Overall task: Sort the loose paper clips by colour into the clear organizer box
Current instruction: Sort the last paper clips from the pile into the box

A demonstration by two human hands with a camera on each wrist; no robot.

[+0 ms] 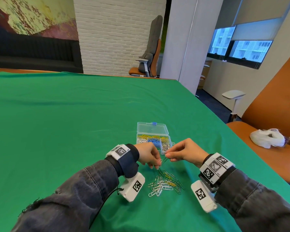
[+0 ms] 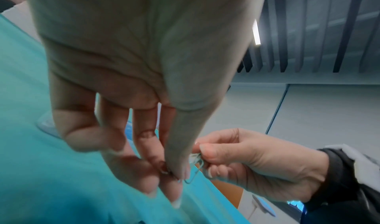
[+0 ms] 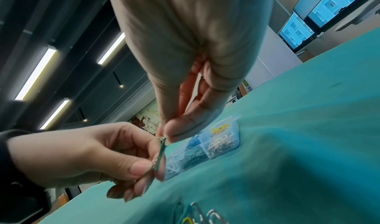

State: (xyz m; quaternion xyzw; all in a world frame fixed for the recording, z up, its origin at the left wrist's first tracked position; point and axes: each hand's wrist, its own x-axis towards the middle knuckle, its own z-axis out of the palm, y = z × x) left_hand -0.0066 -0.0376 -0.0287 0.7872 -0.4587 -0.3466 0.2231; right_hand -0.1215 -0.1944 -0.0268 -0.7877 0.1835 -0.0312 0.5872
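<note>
A pile of loose paper clips (image 1: 165, 184), white, silver, yellow and green, is seen lying on the green cloth (image 1: 74, 114) near the table's near edge, between two denim-sleeved forearms fitted with marker-tagged wrist units. Just above the far side of that pile, a green paper clip (image 1: 164, 160) is held in the air between both hands: its lower end is pinched by the thumb and fingertips of the left hand (image 1: 148, 155), while its upper end is gripped between the thumb and forefinger of the right hand (image 1: 182, 152). In the left wrist view the green paper clip (image 2: 195, 170) is shown tangled with a second, silvery clip at the right hand's (image 2: 246, 162) fingertips; whether the two clips are linked cannot be told. In the right wrist view the same clip (image 3: 161, 152) is seen edge-on, stretched between the right hand (image 3: 185, 81) above and the left hand (image 3: 82, 154) below. Just beyond the hands, toward the table's right edge, the clear organizer box (image 1: 153, 137) is set open on the cloth, its lid standing up at the far side with a blue latch at the top. Its compartments are already partly filled with yellow, white, blue and silver clips. Past the right edge, a white plastic bag (image 1: 267, 138) is left on an orange seat.
</note>
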